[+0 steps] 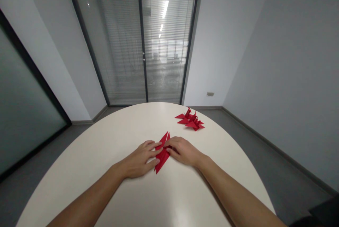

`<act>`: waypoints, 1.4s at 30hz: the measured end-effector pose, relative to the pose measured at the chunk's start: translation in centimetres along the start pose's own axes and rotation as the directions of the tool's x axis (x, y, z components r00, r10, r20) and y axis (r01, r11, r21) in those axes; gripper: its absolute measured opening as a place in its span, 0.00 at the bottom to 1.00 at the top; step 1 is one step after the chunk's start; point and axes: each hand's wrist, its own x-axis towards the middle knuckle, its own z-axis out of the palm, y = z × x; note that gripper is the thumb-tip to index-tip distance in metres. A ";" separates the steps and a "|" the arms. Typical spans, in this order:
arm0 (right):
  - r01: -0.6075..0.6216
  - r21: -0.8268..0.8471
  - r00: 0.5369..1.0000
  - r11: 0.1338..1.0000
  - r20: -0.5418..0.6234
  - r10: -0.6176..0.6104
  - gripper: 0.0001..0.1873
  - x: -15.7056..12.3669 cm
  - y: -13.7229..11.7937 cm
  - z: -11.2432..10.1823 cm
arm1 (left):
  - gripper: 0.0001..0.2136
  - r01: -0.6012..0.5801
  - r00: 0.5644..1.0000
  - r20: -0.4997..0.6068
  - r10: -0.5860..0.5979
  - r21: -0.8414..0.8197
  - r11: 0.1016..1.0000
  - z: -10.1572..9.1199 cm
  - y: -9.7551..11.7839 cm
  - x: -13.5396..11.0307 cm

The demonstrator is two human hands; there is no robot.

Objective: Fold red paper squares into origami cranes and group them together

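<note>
A piece of folded red origami paper point(163, 157) lies on the white table in front of me, its narrow points facing away and toward me. My left hand point(141, 159) comes in from the left, fingers stretched out and apart, with the fingertips resting on the paper's left side. From the right, my right hand point(182, 150) bends its fingers over the paper's right edge, thumb and fingertips closed on it. Part of the paper is hidden under the fingers of both hands.
Several finished red paper cranes point(194, 122) sit in a cluster toward the far right of the round white table point(127, 124). Beyond the table's curved edge are a grey floor, glass panels with blinds point(122, 43) and pale walls. A dark object point(324, 211) shows at the lower right.
</note>
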 end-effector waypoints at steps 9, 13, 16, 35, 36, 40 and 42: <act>-0.089 -0.004 0.995 0.996 -0.051 0.088 0.12 0.0 -0.2 0.3 | 0.20 -0.005 0.991 -0.132 0.012 0.048 0.999 1.1 0.5 0.3; -0.092 -0.025 0.994 0.995 -0.060 0.091 0.08 0.0 -0.1 0.4 | 0.22 -0.018 0.984 -0.175 0.021 0.017 1.000 1.5 0.4 0.4; -0.047 -0.029 0.997 0.998 -0.068 0.045 0.08 0.1 0.1 0.5 | 0.21 -0.057 0.984 -0.166 0.061 0.030 0.998 1.6 0.3 0.4; -0.052 -0.137 0.998 0.989 -0.032 0.048 0.17 -0.4 1.1 0.6 | 0.22 -0.102 0.994 -0.008 0.107 0.222 0.970 1.3 1.0 0.1; -0.056 -0.138 0.998 0.989 -0.030 0.052 0.17 -0.5 1.1 0.6 | 0.22 -0.109 0.994 -0.006 0.113 0.218 0.970 1.2 1.2 0.1; -0.055 -0.132 0.998 0.990 -0.019 0.053 0.17 -0.4 0.9 0.4 | 0.18 -0.172 0.984 -0.026 0.178 0.152 0.973 0.4 1.6 0.0; -0.047 -0.128 0.999 0.991 -0.020 0.045 0.17 -0.4 0.9 0.4 | 0.14 -0.199 0.978 -0.039 0.204 0.108 0.974 0.1 1.8 0.0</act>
